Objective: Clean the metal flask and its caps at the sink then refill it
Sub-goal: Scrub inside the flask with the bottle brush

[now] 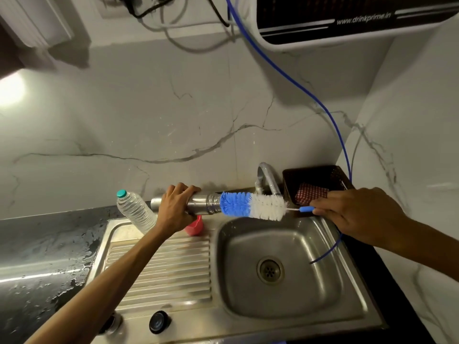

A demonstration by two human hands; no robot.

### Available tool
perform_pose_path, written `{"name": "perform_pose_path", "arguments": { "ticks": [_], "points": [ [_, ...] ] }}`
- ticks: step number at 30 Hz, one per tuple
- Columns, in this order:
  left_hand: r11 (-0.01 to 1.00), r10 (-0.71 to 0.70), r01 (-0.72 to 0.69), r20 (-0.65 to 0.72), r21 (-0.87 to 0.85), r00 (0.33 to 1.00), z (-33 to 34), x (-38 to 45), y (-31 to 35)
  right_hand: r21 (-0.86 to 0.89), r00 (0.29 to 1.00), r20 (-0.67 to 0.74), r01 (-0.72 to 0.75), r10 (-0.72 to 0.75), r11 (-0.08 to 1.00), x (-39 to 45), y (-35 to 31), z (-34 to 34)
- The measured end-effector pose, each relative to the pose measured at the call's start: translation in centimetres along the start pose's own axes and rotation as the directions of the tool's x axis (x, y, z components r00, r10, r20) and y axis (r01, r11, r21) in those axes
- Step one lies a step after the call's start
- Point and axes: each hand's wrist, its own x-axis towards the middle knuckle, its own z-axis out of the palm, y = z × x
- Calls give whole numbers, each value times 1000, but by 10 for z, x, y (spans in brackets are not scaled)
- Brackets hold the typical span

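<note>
**Flask held level for brushing over the sink**

The left hand (175,209) wraps the metal flask (198,203) at mid-body, mouth pointing right above the sink (285,264). The right hand (352,214) pinches the bottle brush (250,204) by its handle, bristles just beyond the mouth. Rigid and probably slick when wet, the flask suits this encircling mid-body grip.

Brushed metal flask (198,204), bristly plastic brush (253,205), dull steel sink (280,247), glossy wet counter (47,247), clear ribbed plastic bottle (135,211).
</note>
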Motion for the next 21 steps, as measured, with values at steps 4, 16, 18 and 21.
{"name": "perform_pose_path", "arguments": {
  "ticks": [4,16,18,21],
  "points": [
    [996,79,-79,15,30,997,0,-5,8,24,1000,-15,11,-11,1000,0,-11,3],
    [989,150,-149,-58,14,987,-31,-19,27,75,992,-127,-8,18,997,-22,-48,16],
    [981,192,-191,-33,22,981,-28,-18,58,123,996,-80,-39,49,992,-9,-66,18],
    [950,312,-312,29,23,950,-36,-23,65,161,994,-113,14,4,987,-3,-83,26]
  ]
}}
